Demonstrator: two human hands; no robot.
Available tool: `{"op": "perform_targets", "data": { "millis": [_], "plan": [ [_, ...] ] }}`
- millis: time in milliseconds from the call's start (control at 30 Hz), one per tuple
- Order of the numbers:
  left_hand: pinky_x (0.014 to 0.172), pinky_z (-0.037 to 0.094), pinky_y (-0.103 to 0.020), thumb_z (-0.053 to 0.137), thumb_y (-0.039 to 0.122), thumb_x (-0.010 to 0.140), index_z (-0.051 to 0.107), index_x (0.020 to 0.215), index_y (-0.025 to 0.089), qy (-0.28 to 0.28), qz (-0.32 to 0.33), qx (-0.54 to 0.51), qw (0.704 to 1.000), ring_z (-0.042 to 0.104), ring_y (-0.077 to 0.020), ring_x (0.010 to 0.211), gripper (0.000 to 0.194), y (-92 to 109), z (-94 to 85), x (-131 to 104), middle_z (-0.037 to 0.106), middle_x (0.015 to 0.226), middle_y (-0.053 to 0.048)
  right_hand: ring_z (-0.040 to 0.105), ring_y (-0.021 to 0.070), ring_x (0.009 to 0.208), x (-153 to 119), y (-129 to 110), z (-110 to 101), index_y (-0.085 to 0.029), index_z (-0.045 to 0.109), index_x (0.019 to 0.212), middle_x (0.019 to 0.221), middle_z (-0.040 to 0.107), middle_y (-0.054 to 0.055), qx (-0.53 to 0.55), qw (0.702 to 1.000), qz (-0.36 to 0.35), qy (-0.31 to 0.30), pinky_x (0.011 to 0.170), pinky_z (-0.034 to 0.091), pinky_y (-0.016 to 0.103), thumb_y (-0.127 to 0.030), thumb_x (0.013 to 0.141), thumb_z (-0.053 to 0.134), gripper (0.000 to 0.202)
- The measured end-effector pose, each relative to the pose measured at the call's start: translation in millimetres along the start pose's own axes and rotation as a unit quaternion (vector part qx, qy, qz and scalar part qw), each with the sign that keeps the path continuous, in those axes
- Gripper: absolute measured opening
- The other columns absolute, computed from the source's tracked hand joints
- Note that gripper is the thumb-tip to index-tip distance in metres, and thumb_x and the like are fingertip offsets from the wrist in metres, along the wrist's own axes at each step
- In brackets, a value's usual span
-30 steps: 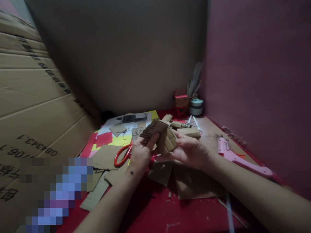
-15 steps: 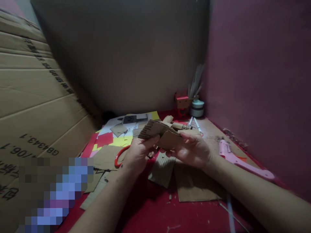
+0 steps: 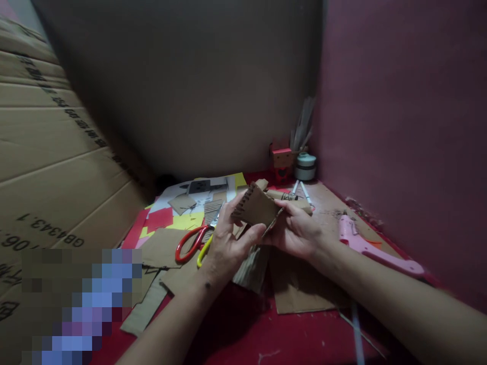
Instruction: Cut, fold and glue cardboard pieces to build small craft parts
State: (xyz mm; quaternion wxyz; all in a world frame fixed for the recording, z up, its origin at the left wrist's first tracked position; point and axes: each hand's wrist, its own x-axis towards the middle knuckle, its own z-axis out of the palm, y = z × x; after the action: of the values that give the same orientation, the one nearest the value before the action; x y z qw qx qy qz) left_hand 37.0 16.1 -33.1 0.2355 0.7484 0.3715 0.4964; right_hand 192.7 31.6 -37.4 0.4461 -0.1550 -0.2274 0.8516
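Both hands grip one folded cardboard piece (image 3: 256, 208) just above the middle of the frame, lifted clear of the red table (image 3: 243, 334). It is plain brown corrugated board, bent into a wedge, with a row of dark marks along its upper left edge and a thin lower edge pointing down to the right. Left hand (image 3: 226, 243) comes up from the lower centre, palm toward the camera, thumb pressed on the near face and fingers curled behind the left edge. Right hand (image 3: 299, 230) reaches in from the lower right, forearm crossing that corner, fingers closed on the piece's right side. Beneath the hands lie flat cardboard scraps (image 3: 304, 289). Red-and-yellow scissors (image 3: 194, 242) rest just left of the left hand, over coloured paper sheets (image 3: 167, 220). A pink glue gun (image 3: 365, 246) lies at the right, near the wall.
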Motion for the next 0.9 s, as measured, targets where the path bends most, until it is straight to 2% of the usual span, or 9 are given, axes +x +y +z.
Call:
{"op": "perform_targets", "data": {
  "millis": [67, 133, 233, 333, 467, 667, 767, 900],
  "plan": [
    [0.097, 0.035, -0.044, 0.054, 0.035, 0.083, 0.042, 0.130, 0.031, -0.027, 0.073, 0.070, 0.994, 0.043, -0.0250, 0.113, 0.049, -3.7, -2.4, -0.7, 0.048, 0.124, -0.007, 0.059, 0.0223, 0.083, 0.5, -1.2, 0.8, -0.016, 0.056, 0.098, 0.085, 0.066, 0.010, 0.012, 1.000, -0.004, -0.004, 0.080, 0.043, 0.047, -0.030, 0.090, 0.025, 0.035],
    [0.101, 0.030, -0.044, 0.047, 0.037, 0.087, 0.039, 0.133, 0.032, -0.068, 0.108, 0.122, 0.984, 0.037, -0.0248, 0.120, 0.047, -7.5, -4.1, -0.9, 0.044, 0.128, -0.006, 0.060, 0.0223, 0.084, 0.5, -2.1, 1.1, -0.015, 0.055, 0.097, 0.086, 0.066, 0.011, 0.017, 1.000, -0.002, -0.016, 0.080, 0.044, 0.046, -0.031, 0.091, 0.023, 0.037],
    [0.103, 0.027, -0.046, 0.042, 0.044, 0.088, 0.037, 0.135, 0.030, -0.110, 0.118, 0.182, 0.970, 0.033, -0.0262, 0.122, 0.050, -12.6, -4.7, 0.1, 0.041, 0.132, -0.007, 0.060, 0.0225, 0.085, -0.3, -2.8, 1.2, -0.015, 0.055, 0.099, 0.088, 0.066, 0.011, 0.017, 1.000, 0.002, -0.026, 0.080, 0.044, 0.046, -0.032, 0.092, 0.019, 0.041],
    [0.103, 0.028, -0.046, 0.040, 0.050, 0.087, 0.036, 0.136, 0.027, -0.128, 0.111, 0.201, 0.965, 0.033, -0.0275, 0.122, 0.055, -15.6, -5.2, 1.2, 0.039, 0.133, -0.008, 0.060, 0.0222, 0.085, -0.8, -3.2, 1.1, -0.014, 0.054, 0.102, 0.088, 0.066, 0.010, 0.023, 0.999, 0.012, -0.039, 0.081, 0.045, 0.046, -0.031, 0.092, 0.016, 0.043],
    [0.103, 0.027, -0.047, 0.042, 0.048, 0.087, 0.035, 0.136, 0.029, -0.125, 0.106, 0.195, 0.967, 0.033, -0.0273, 0.123, 0.053, -13.6, -5.7, 0.2, 0.039, 0.132, -0.008, 0.061, 0.0221, 0.084, -1.1, -3.6, 1.1, -0.012, 0.054, 0.105, 0.088, 0.066, 0.011, 0.027, 0.999, 0.015, -0.042, 0.081, 0.045, 0.045, -0.030, 0.092, 0.016, 0.044],
    [0.104, 0.027, -0.047, 0.055, 0.041, 0.082, 0.032, 0.135, 0.028, -0.113, 0.125, 0.191, 0.967, 0.033, -0.0267, 0.125, 0.059, -8.3, -2.7, -2.4, 0.038, 0.131, -0.010, 0.060, 0.0200, 0.080, -0.8, -3.2, 1.5, -0.013, 0.055, 0.106, 0.087, 0.066, 0.010, 0.038, 0.999, 0.006, -0.033, 0.083, 0.043, 0.041, -0.032, 0.091, 0.020, 0.042],
    [0.101, 0.031, -0.046, 0.056, 0.034, 0.082, 0.030, 0.135, 0.028, -0.090, 0.145, 0.181, 0.969, 0.038, -0.0257, 0.119, 0.059, -8.0, -1.5, -2.2, 0.043, 0.127, -0.009, 0.059, 0.0194, 0.079, 0.7, -2.6, 0.1, -0.013, 0.055, 0.107, 0.087, 0.066, 0.011, 0.030, 0.999, 0.007, -0.018, 0.080, 0.043, 0.038, -0.035, 0.090, 0.023, 0.042],
    [0.095, 0.037, -0.041, 0.056, 0.029, 0.083, 0.032, 0.133, 0.028, -0.070, 0.163, 0.175, 0.968, 0.044, -0.0241, 0.113, 0.056, -9.1, -1.3, -2.2, 0.046, 0.123, -0.008, 0.057, 0.0187, 0.078, 2.0, -1.9, -3.0, -0.015, 0.056, 0.107, 0.085, 0.066, 0.009, 0.014, 0.999, -0.003, -0.033, 0.074, 0.043, 0.034, -0.033, 0.089, 0.027, 0.038]
  ]
}}
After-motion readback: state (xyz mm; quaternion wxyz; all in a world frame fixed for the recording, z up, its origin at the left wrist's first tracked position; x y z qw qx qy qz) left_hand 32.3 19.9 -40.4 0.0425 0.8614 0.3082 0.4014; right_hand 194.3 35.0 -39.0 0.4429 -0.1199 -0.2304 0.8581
